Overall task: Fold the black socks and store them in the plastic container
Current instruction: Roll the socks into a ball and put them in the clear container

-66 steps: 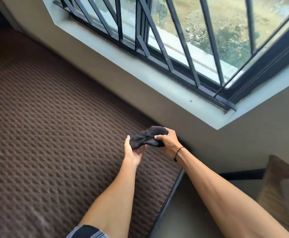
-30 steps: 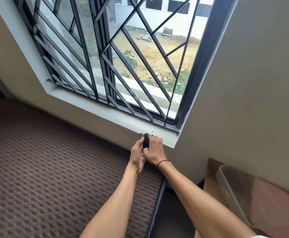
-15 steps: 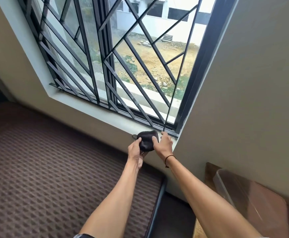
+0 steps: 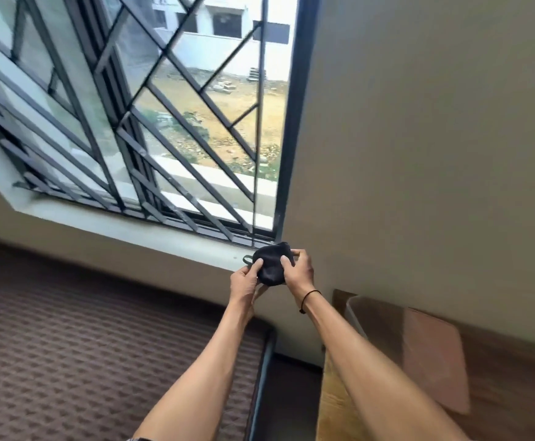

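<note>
A brown patterned mattress (image 4: pixel 68 361) is seen lower left of the black socks (image 4: pixel 271 264), and a barred window (image 4: pixel 132 122) is seen above and left of them. The left hand (image 4: pixel 245 281) is closed on the left side of the rolled bundle, its grip pinching the fabric. The socks are held in the air between both hands. The right hand (image 4: pixel 298 272) is pressed around their right side. The plastic container (image 4: pixel 353 313) is seen lower right of the socks, on a wooden table (image 4: pixel 336 409).
</note>
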